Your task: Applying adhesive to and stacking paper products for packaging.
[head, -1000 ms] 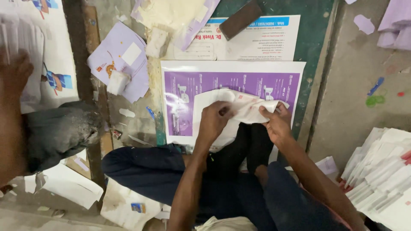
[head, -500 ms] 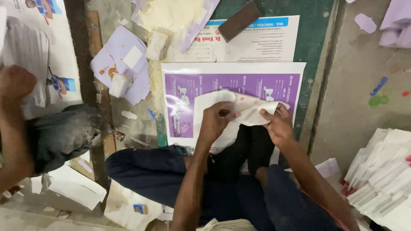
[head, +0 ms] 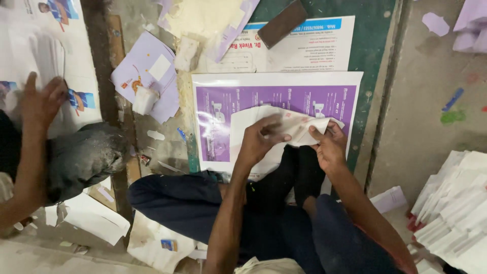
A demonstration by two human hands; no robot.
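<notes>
Little has been shifted since 0.5 s ago: the purple printed sheet (head: 324, 101) is kept flat on the floor. Over it, a folded white paper (head: 297, 124) is pinched by 2 hands, left hand (head: 261, 139) and right hand (head: 329, 147), both closed narrowly on it.

left hand (head: 258, 142) + right hand (head: 329, 147) | pinching white paper (head: 299, 124) | over purple sheet (head: 223, 109)

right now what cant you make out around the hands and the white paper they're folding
Head view:
- White folded paper: lower part hidden by left hand and black-socked feet.
- Purple printed sheet: centre covered by the paper.
- White paper stack: cut off by right edge.
- Right hand: fingertips tucked under paper.
</notes>
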